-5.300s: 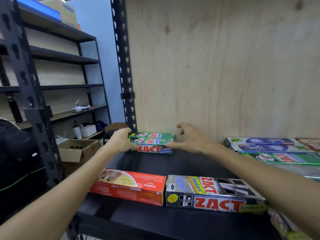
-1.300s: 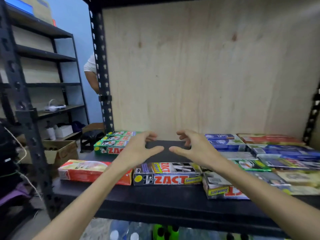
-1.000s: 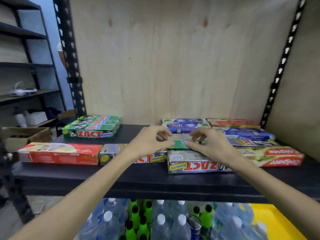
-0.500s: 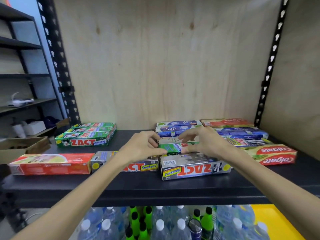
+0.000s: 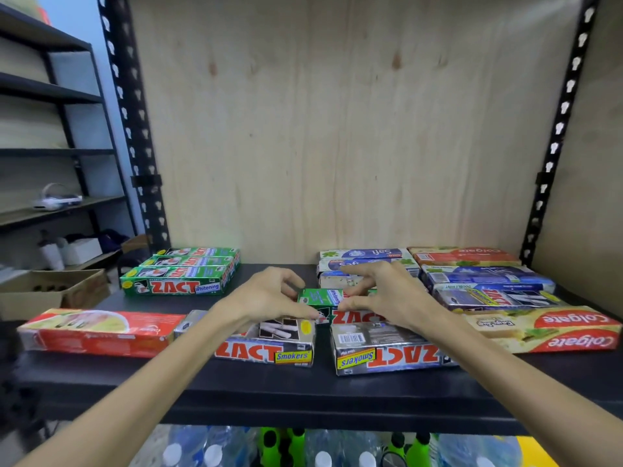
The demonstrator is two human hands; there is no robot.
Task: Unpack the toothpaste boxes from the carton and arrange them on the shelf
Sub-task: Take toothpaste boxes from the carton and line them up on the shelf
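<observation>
On the black shelf (image 5: 303,396) lie many toothpaste boxes. In the middle my left hand (image 5: 269,294) and my right hand (image 5: 384,294) pinch the two sides of a green ZACT whitening box (image 5: 320,295), holding it just above another green ZACT box (image 5: 354,317). Much of both green boxes is hidden by my fingers. In front of them lie two silver ZACT Smokers boxes (image 5: 269,350) (image 5: 387,355). A stack of green ZACT boxes (image 5: 182,279) sits at the back left.
A red Colgate box (image 5: 97,332) lies front left, and a beige Colgate box (image 5: 556,332) front right. Blue Safi boxes (image 5: 364,254) and other boxes fill the back right. An open carton (image 5: 50,291) stands at the far left. Bottles (image 5: 303,449) stand under the shelf.
Both hands left the green stack at the back left and moved to the shelf's middle. There they took hold of a green ZACT box and raised it slightly.
</observation>
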